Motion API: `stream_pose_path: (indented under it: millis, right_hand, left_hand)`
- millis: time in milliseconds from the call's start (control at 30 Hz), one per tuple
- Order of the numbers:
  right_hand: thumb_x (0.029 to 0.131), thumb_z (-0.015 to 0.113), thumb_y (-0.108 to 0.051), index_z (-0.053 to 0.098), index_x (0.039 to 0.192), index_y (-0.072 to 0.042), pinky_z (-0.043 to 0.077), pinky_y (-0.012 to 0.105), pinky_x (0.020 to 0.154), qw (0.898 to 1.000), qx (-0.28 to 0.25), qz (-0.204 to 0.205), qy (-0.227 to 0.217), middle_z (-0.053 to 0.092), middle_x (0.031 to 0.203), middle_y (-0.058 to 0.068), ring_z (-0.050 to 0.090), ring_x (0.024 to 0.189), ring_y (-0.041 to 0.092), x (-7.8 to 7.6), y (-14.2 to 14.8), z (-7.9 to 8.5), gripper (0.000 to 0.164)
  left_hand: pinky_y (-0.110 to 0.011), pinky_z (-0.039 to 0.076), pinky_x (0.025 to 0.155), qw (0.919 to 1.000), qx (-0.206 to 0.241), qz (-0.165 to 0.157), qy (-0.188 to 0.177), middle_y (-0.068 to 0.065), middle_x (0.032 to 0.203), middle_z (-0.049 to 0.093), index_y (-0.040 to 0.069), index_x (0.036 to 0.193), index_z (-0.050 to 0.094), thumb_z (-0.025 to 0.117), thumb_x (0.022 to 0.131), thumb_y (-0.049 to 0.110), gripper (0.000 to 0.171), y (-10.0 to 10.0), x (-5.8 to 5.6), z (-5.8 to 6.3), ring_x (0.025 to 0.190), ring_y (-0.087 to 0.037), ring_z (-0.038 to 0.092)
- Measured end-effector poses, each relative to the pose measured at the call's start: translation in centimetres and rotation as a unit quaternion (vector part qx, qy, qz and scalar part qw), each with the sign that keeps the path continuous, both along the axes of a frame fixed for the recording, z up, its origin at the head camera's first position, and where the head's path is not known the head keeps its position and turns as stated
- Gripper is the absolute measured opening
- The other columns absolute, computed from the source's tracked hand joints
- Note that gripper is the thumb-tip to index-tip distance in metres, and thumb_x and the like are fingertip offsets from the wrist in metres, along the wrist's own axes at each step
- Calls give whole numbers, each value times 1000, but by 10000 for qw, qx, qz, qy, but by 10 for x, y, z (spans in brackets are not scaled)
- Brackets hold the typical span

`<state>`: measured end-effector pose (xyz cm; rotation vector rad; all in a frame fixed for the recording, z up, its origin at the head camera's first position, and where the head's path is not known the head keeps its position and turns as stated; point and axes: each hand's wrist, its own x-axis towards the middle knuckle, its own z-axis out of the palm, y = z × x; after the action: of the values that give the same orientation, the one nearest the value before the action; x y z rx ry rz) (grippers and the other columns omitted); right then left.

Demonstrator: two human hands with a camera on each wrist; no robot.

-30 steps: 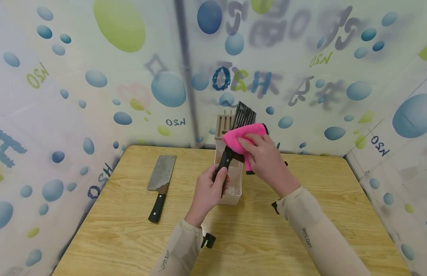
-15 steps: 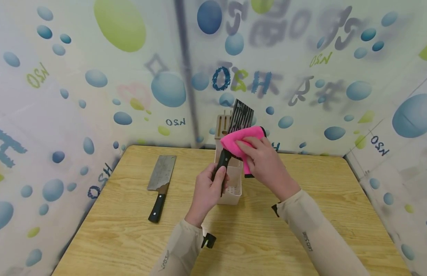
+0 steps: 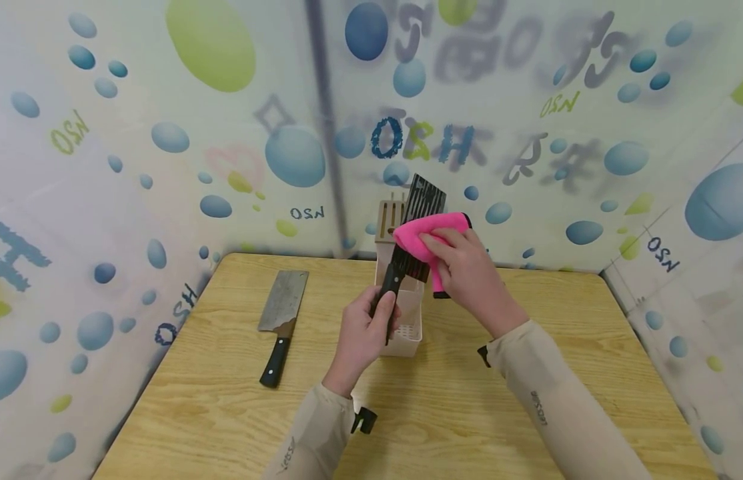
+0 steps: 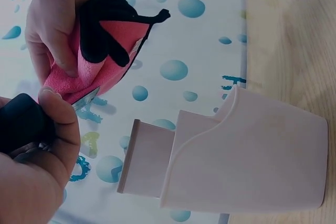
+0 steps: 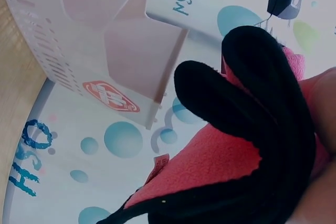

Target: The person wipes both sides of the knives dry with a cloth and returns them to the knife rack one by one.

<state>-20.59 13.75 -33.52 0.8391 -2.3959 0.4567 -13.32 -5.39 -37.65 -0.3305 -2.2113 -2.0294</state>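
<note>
- Black-handled knife (image 3: 424, 195): raised above the table (image 3: 197, 400), handle low, blade up and leaning right, in front of the pale knife holder (image 3: 401, 345).
- Pink cloth (image 3: 422, 237), dark-edged: folded across the middle of the blade, which shows above and below it.
- Progress, as judged: wiping under way, unfinished; cloth on the blade, knife not yet set down. Condition of the blade's far face: cannot be told from these views.
- Left hand (image 3: 362, 327): fingers curled round the handle, thumb laid along it; forearm rising from the near side.
- Right hand (image 3: 470, 267): cloth pinched between fingers and thumb; forearm slanting in from the right, fingers directed leftward.
- Cleaver (image 3: 281, 307): flat on the table, left of both hands, touched by neither.
- Wall covering (image 3: 287, 73), bubble-patterned: behind the table.
</note>
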Motion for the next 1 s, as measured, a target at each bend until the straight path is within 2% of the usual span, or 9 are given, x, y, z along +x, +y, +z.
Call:
stream_pose_path:
  millis: [100, 400, 500, 633, 733, 867, 1000]
  right_hand:
    - [91, 61, -2, 65, 125, -5, 44, 46, 93, 10000, 0, -30, -56, 63, 119, 18, 53, 107, 33, -4, 1, 2, 34]
    - [92, 60, -3, 64, 126, -4, 41, 48, 96, 9999, 41, -130, -100, 63, 118, 19, 56, 110, 32, -19, 6, 8, 34]
    - [92, 59, -2, 64, 126, -3, 40, 49, 97, 9998, 27, -165, -136, 63, 118, 20, 56, 111, 33, -25, 7, 10, 35]
    - [92, 58, -2, 63, 127, -2, 39, 49, 100, 9994, 53, -248, -222, 63, 119, 20, 55, 112, 33, -31, 10, 13, 35]
    - [93, 57, -2, 62, 128, -2, 38, 50, 101, 9991, 84, -314, -285, 62, 120, 20, 54, 113, 33, -35, 10, 16, 36]
    - [94, 56, -2, 61, 129, -2, 36, 50, 105, 9982, 135, -431, -406, 61, 122, 21, 53, 116, 34, -40, 11, 21, 36]
    - [95, 55, -4, 60, 131, -3, 35, 50, 107, 9969, 165, -547, -550, 61, 122, 21, 53, 117, 34, -43, 11, 25, 37]
  left_hand:
    - [-22, 45, 50, 9999, -23, 17, -105, -24, 75, 59, -1, 94, 59, 47, 102, 14, 21, 1, 6, 12, 56, -21, 53]
    - [-21, 45, 50, 9998, -34, -21, -195, -24, 76, 59, -1, 93, 58, 47, 103, 13, 20, 2, 5, 11, 56, -18, 53]
    - [-21, 46, 51, 9998, -20, -83, -206, -19, 75, 59, -1, 93, 58, 47, 103, 13, 20, 1, 5, 10, 57, -17, 53]
    - [-22, 46, 50, 9997, 45, -131, -205, -11, 73, 58, -1, 94, 58, 47, 103, 15, 22, 1, -2, -3, 57, -21, 54]
    - [-22, 46, 50, 9997, 89, -126, -180, -17, 75, 59, 1, 95, 59, 47, 103, 20, 24, 1, -7, -14, 58, -23, 54]
    - [-24, 47, 50, 9998, 98, -132, -111, -22, 77, 60, 3, 95, 60, 49, 102, 27, 28, 0, -8, -18, 58, -21, 55]
    - [-25, 48, 50, 9998, 94, -146, -40, -12, 76, 60, 4, 95, 60, 50, 102, 29, 28, 0, -7, -19, 58, -18, 56]
